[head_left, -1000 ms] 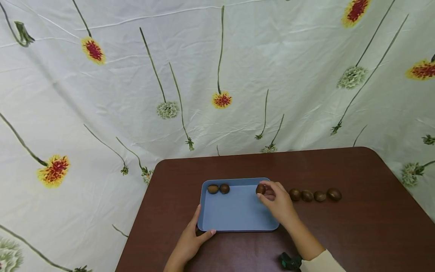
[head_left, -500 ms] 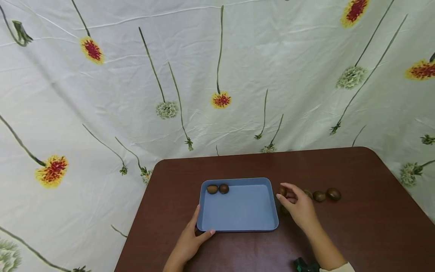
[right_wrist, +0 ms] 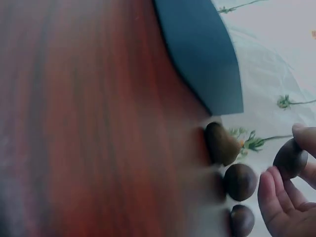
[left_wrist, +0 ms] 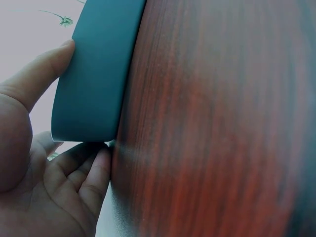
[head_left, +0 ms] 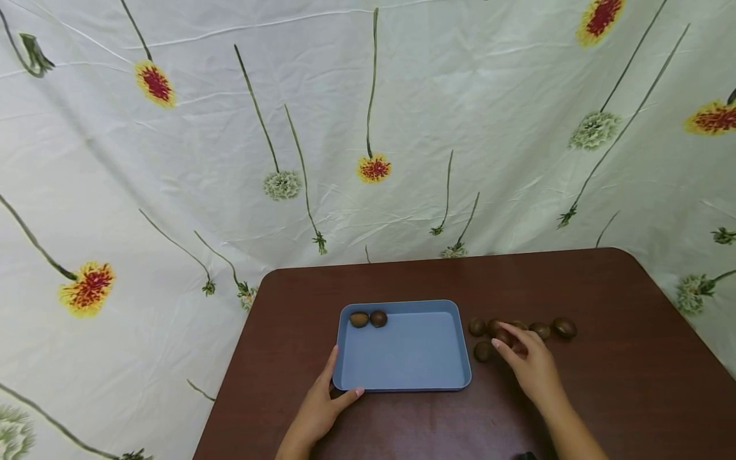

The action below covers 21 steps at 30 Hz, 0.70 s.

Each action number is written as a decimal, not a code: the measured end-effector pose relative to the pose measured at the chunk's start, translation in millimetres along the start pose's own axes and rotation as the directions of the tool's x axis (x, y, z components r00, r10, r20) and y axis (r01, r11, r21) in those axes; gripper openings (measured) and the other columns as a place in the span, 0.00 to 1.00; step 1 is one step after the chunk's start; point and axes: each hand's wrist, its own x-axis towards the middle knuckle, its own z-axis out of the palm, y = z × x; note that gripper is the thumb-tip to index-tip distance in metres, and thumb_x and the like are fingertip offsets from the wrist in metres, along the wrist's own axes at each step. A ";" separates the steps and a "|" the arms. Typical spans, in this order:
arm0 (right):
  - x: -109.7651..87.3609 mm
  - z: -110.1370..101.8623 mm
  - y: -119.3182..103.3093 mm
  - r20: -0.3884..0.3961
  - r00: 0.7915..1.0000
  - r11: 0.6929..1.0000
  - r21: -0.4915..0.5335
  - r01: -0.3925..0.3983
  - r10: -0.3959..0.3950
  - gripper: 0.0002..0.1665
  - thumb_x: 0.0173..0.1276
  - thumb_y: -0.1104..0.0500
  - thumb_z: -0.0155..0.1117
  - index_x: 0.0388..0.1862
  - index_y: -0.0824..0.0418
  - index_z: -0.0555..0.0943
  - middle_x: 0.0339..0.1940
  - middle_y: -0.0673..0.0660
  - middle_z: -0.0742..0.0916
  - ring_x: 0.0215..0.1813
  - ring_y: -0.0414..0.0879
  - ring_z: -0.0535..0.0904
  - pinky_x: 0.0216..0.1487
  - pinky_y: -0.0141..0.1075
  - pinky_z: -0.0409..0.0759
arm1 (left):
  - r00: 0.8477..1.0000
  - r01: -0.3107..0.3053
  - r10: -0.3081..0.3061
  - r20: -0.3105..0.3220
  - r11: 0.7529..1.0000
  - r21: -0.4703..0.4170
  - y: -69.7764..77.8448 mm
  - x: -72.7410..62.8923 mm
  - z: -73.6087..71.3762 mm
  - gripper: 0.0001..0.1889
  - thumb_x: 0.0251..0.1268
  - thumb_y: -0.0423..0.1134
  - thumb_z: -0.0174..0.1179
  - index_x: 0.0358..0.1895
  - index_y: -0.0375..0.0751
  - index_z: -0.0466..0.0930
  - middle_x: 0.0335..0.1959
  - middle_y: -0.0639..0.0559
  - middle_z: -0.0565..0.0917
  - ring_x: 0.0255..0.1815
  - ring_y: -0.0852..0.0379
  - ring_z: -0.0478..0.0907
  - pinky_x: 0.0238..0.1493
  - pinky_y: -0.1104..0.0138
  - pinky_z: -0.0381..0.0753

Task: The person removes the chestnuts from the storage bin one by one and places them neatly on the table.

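Observation:
A shallow blue tray (head_left: 402, 351) lies on the table, two brown chestnuts (head_left: 368, 319) side by side in its far left corner. My left hand (head_left: 318, 406) holds the tray's near left corner, thumb along the front and forefinger up the left side. In the left wrist view, the thumb presses the tray wall (left_wrist: 98, 74) and the other fingers bend by its corner. Right of the tray, my right hand (head_left: 535, 367) pinches a chestnut (right_wrist: 290, 159) between thumb and fingertips. In the head view it overlaps a row of chestnuts, partly hiding some.
Loose chestnuts continue rightward along the row, the last a larger one (head_left: 565, 328). One chestnut (head_left: 483, 351) sits nearer me, close to the tray's right edge. Behind the dark brown table (head_left: 632, 383) hangs a white flowered cloth (head_left: 345, 128).
My right hand has moved right, from above the tray's far right part to over the row, still pinching a chestnut. Chestnuts beside the tray have come into view. The left hand stays put.

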 end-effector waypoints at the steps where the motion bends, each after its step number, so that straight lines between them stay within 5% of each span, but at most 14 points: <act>1: -0.7 0.2 1.7 0.005 1.000 1.000 -0.010 -0.002 0.002 0.32 0.75 0.42 0.62 0.71 0.57 0.76 0.61 0.64 0.80 0.50 0.53 0.81 0.44 0.34 0.81 | 1.000 0.001 -0.001 0.001 1.000 -0.003 0.1 0.0 -0.2 0.58 0.57 0.61 0.71 0.84 0.63 0.40 0.82 0.39 0.55 0.80 0.33 0.57 0.72 0.34 0.61; 5: -2.7 1.3 7.0 0.045 0.998 0.999 -0.031 -0.038 0.040 0.33 0.74 0.45 0.64 0.71 0.60 0.74 0.58 0.65 0.79 0.44 0.48 0.78 0.37 0.31 0.77 | 1.000 0.004 -0.004 0.004 1.000 -0.001 -0.6 0.0 -0.4 0.58 0.57 0.62 0.71 0.83 0.64 0.40 0.82 0.40 0.55 0.80 0.33 0.56 0.72 0.33 0.61; 15: -6.1 3.5 11.1 0.119 0.989 0.996 -0.029 -0.089 0.092 0.30 0.72 0.55 0.67 0.69 0.63 0.73 0.65 0.70 0.74 0.57 0.59 0.79 0.54 0.48 0.83 | 1.000 0.004 -0.004 0.011 1.000 -0.003 -1.5 0.2 -0.7 0.58 0.57 0.62 0.71 0.83 0.64 0.39 0.82 0.39 0.54 0.79 0.32 0.59 0.71 0.33 0.62; 21: -6.5 4.3 13.0 0.128 0.986 0.992 -0.078 -0.096 0.106 0.31 0.71 0.56 0.68 0.69 0.65 0.72 0.64 0.69 0.73 0.55 0.58 0.77 0.49 0.46 0.82 | 1.000 0.004 -0.003 0.022 1.000 -0.016 -0.6 0.7 -1.5 0.58 0.58 0.62 0.71 0.84 0.63 0.39 0.82 0.37 0.54 0.78 0.32 0.60 0.70 0.34 0.63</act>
